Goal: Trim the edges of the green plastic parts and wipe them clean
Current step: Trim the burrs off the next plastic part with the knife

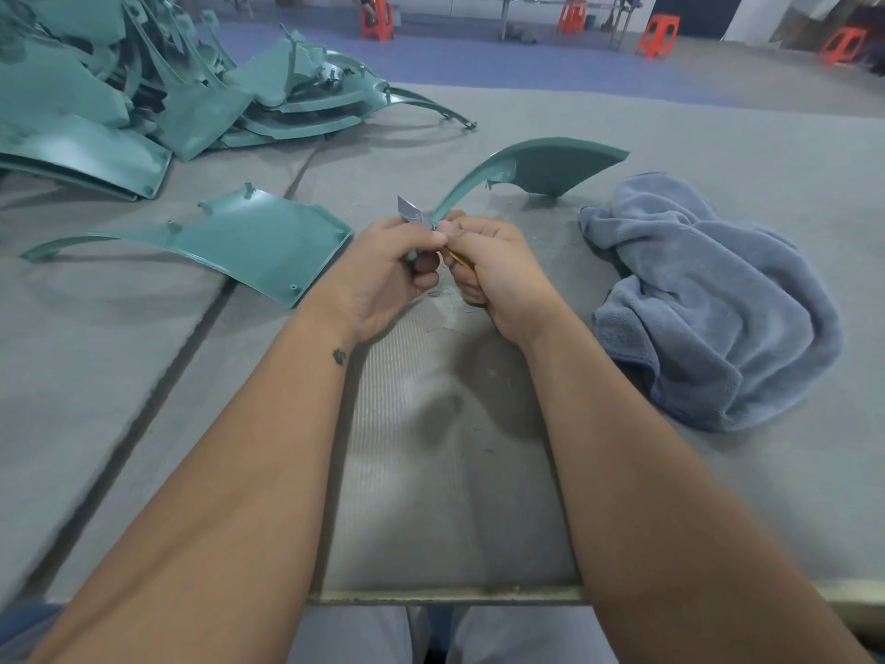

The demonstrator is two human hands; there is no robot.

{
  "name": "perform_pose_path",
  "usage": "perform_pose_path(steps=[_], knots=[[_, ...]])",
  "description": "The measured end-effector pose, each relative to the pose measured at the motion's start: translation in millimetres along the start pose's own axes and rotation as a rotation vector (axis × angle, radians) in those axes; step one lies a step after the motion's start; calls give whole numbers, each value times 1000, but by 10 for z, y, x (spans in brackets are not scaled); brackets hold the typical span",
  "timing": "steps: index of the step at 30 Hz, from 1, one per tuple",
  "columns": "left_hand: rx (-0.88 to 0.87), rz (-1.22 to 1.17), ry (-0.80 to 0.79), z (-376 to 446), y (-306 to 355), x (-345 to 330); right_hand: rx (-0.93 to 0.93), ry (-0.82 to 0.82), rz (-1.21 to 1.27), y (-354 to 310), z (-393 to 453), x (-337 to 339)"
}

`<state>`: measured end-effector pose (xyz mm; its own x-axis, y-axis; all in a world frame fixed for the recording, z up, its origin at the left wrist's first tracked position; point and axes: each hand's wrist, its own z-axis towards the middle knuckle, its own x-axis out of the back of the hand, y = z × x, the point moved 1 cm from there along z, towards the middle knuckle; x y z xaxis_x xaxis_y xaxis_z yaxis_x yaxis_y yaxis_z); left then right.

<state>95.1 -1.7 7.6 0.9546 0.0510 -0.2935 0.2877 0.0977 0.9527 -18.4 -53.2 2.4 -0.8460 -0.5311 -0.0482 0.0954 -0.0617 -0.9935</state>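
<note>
The green plastic part (541, 172) sits at the centre of the frame, its narrow end pinched by the left hand (383, 275), its broad end resting on the counter (718, 136). The right hand (498, 275) curls round a knife (412, 213) whose blade meets the part's edge, so trimming appears under way. Shavings lie below the hands. One part (249, 242) lies at left, a pile (119, 88) upper left, seemingly waiting. The blue cloth (709, 299) lies untouched at right; wiping remains.
</note>
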Motion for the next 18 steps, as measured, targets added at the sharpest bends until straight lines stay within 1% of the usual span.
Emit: perform_pose_path(steps=[5, 10, 18], knots=[[-2, 15, -8, 13, -37, -32, 33, 66, -34, 25, -6, 4], [-25, 38, 16, 22, -59, -48, 50, 91, 21, 19, 5, -14], [-29, 112, 118, 34, -86, -46, 45, 116, 13, 26, 20, -16]])
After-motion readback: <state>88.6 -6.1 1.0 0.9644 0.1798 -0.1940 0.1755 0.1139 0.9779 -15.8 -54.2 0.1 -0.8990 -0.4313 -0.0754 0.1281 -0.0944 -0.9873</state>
